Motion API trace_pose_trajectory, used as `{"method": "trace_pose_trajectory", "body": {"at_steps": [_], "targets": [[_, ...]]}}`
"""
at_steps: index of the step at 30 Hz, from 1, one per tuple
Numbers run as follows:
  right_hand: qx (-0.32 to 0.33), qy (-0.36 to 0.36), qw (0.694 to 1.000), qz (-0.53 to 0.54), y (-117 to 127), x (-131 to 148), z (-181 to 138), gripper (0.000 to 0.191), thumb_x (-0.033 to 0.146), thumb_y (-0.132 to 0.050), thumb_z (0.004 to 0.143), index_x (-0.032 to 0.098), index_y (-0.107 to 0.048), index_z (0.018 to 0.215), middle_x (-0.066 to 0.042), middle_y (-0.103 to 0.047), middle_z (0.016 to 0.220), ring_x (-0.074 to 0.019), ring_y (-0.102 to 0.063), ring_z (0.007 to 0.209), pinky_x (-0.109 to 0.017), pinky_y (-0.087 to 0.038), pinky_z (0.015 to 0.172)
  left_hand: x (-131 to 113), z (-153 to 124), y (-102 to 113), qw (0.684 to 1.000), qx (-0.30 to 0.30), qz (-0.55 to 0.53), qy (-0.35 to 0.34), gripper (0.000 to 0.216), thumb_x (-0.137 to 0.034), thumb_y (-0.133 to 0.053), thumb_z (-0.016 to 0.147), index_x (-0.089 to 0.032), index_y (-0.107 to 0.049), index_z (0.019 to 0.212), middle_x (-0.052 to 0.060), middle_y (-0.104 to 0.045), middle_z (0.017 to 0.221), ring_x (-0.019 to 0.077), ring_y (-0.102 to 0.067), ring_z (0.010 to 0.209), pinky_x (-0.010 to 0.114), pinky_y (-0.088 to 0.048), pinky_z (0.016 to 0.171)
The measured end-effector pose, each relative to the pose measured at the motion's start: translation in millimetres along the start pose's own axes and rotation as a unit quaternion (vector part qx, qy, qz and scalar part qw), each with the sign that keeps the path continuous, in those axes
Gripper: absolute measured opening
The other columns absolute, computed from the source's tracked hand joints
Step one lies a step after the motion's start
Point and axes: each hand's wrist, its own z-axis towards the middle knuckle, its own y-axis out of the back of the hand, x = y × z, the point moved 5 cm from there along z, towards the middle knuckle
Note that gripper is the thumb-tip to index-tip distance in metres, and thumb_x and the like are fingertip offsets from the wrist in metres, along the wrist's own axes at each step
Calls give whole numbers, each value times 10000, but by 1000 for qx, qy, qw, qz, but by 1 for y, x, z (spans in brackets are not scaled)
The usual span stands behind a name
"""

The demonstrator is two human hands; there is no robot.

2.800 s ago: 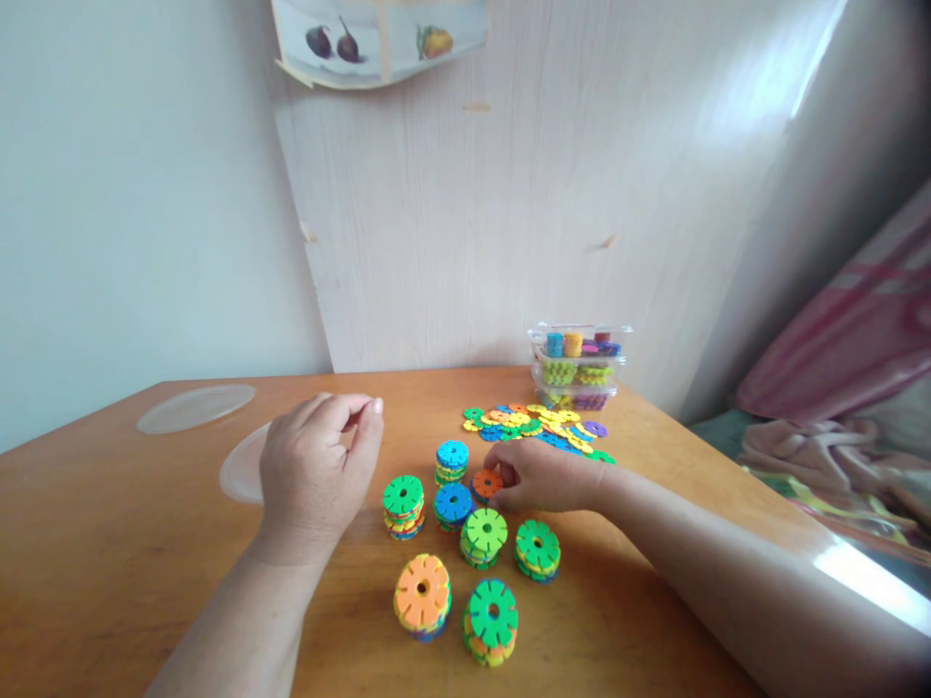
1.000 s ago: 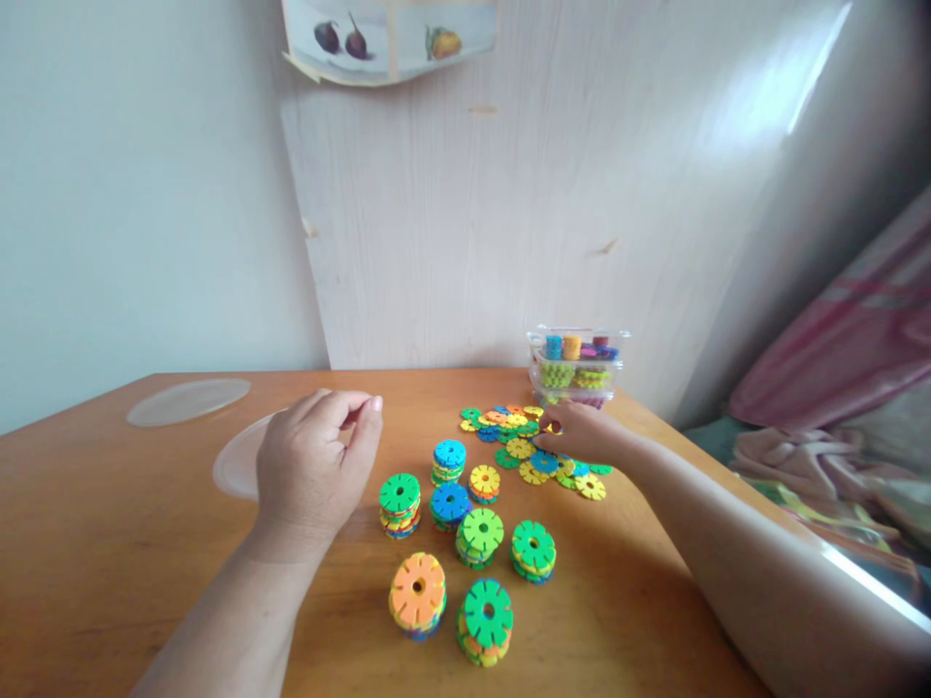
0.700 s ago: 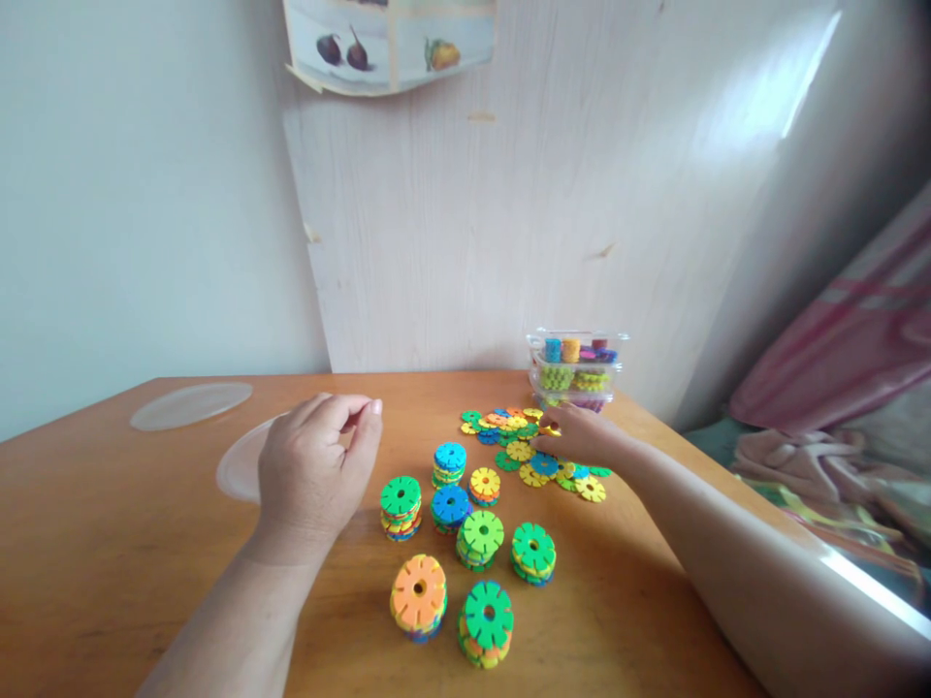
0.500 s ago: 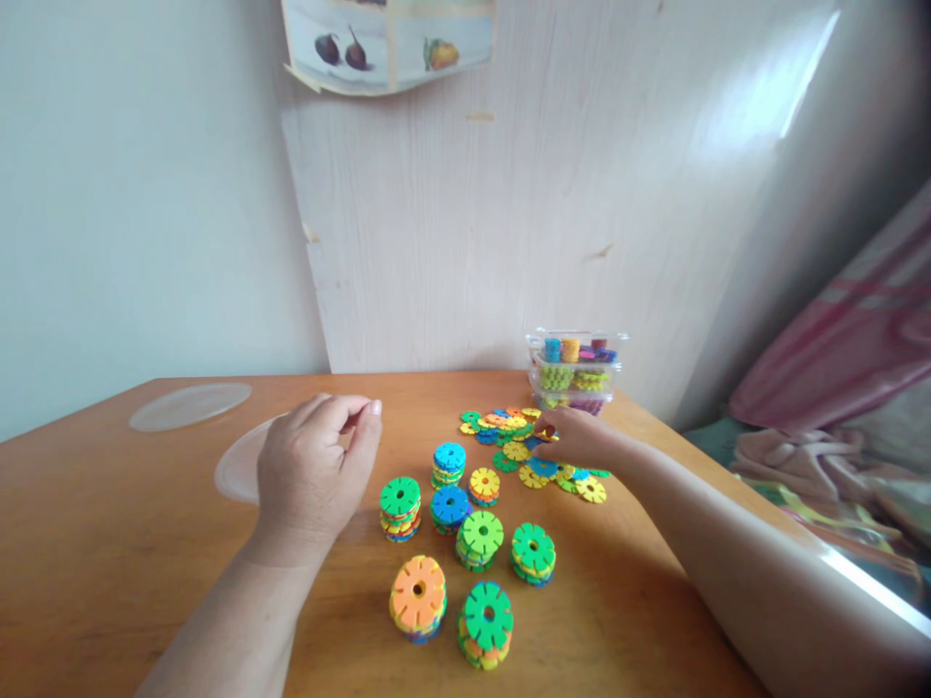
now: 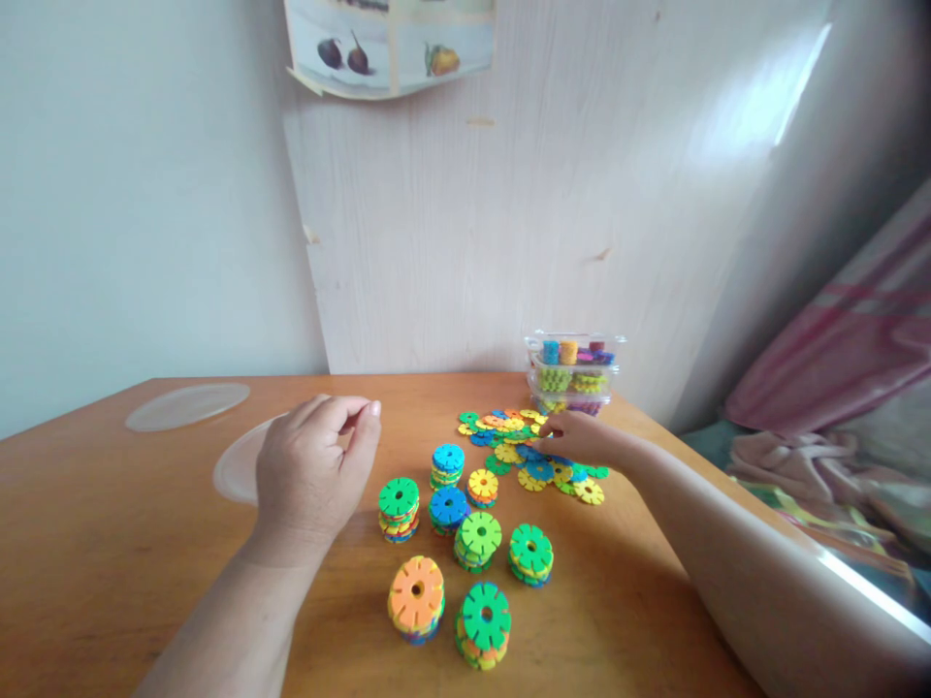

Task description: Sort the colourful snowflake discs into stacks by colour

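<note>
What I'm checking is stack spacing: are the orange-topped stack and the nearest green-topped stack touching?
Apart: the head view shows tabletop between the orange-topped stack and the nearest green-topped stack, top to base.

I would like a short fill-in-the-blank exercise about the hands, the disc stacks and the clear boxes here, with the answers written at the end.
The person's ____ hand is at the loose discs.
On the table stand ____ stacks of discs.
Just left of the front green stack, the neighbouring stack has a top coloured ____.
The clear boxes are piled ____ high.

Missing words: right; eight; orange; three.
</note>
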Motion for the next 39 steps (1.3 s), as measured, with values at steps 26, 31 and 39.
{"method": "trace_pose_trajectory", "body": {"at_steps": [26,31,39], "targets": [[2,-55,949,312,-19,68,-14,77,268,-623,825,198,-649,806,28,-600,570,-115,-513,493,-229,-391,470,-2,0,1,1000,5,-6,0,195,-342,-565,963,-215,-672,860,32,-701,807,213,-660,792,348,-466,753],[21,-28,958,284,-30,82,-13,82,262,-655,803,191,-694,813,11,-648,612,-134,-588,560,-223,-412,489,-1,0,0,1000,9,-6,6,207,-350,-559,964,-216,-675,858,36,-702,806,208,-661,784,347,-471,744],[-132,-21,989,68,0,32,0,151,240,-566,836,181,-699,797,-2,-681,705,-160,-595,674,-258,-381,581,-4,1,1,1000,-2,6,-9,209,-350,-566,962,-214,-673,845,32,-693,776,214,-648,771,345,-452,729]]}}
